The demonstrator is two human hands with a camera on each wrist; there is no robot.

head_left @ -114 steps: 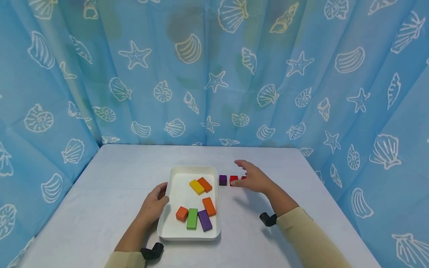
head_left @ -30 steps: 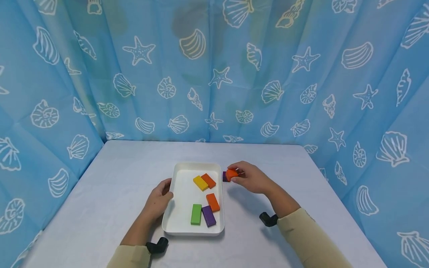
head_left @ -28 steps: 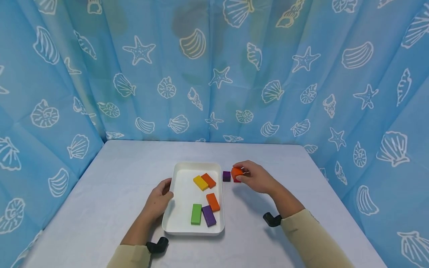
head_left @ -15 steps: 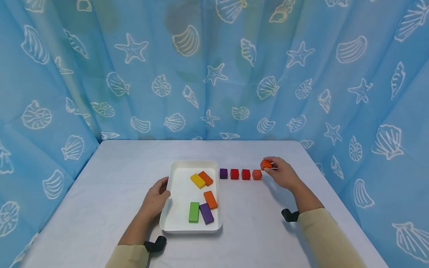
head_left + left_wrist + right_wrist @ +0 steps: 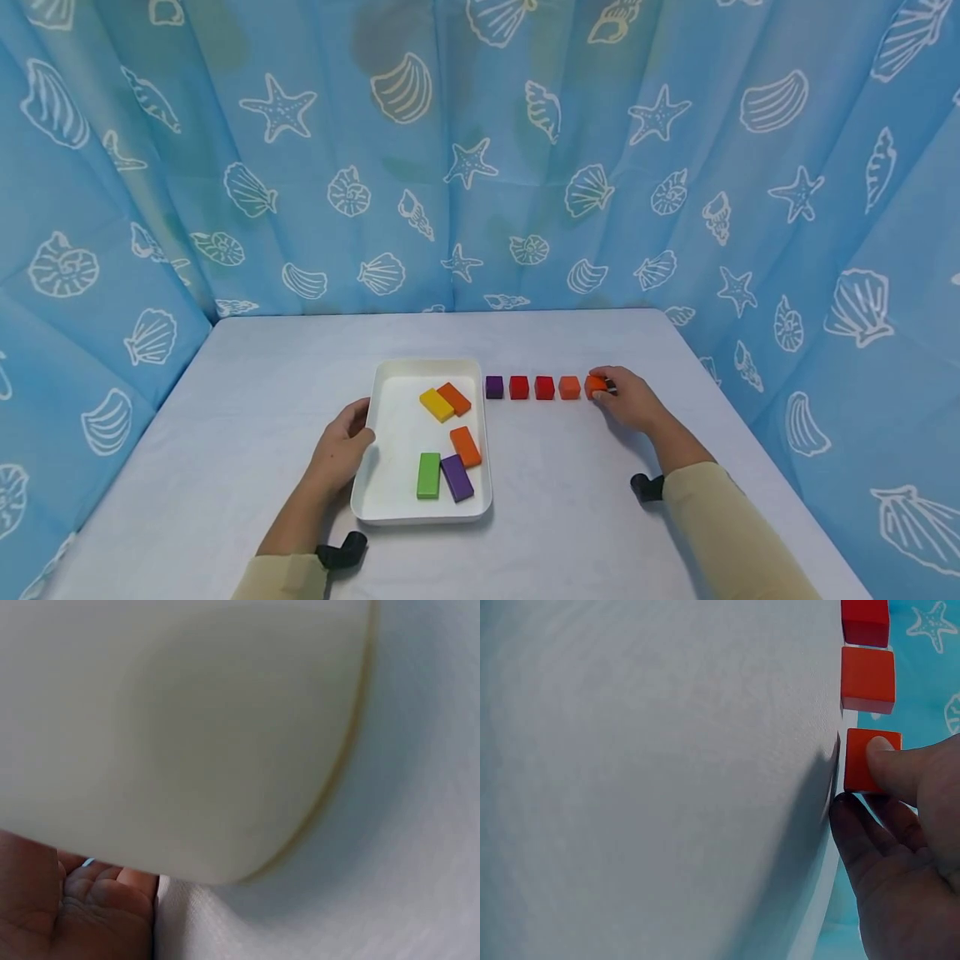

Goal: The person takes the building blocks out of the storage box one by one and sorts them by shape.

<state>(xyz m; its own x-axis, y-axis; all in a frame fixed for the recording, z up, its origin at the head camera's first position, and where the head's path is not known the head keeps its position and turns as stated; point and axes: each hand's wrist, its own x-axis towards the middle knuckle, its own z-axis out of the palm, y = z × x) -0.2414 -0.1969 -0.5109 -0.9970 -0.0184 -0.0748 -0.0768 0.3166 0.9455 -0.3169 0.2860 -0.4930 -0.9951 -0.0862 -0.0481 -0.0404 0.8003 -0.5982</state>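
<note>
Lower than half a second ago, the right hand (image 5: pixel 632 404) has brought the held cube (image 5: pixel 859 765), an orange one, down level with the row (image 5: pixel 544 387) to the right of the tray (image 5: pixel 397 433). Thumb and fingertips pinch this cube in a partly closed grasp; whether it bears on the cloth (image 5: pixel 562 500) is hard to tell. The left hand (image 5: pixel 341 446) holds the tray's left edge, thumb at the rim, fingers half curled and partly hidden.

White and finely textured, the cloth spreads under and around the tray. Beyond the tray and to both sides hangs a blue curtain (image 5: pixel 510 200), softly folded, with pale outlines of shells (image 5: pixel 588 189) and starfish (image 5: pixel 470 162).

The tray is smooth, white and shallow, a rectangle with rounded corners. In its far part lie a yellow block (image 5: pixel 437 405) and an orange block (image 5: pixel 454 398); in its near part, a second orange block (image 5: pixel 465 447), a green block (image 5: pixel 428 476) and a purple block (image 5: pixel 457 477), all flat oblongs. Outward from the tray's right edge run a purple cube (image 5: pixel 494 387), two red cubes (image 5: pixel 519 387), an orange cube (image 5: pixel 569 387) and the held cube, crisp-edged, with gaps between.
</note>
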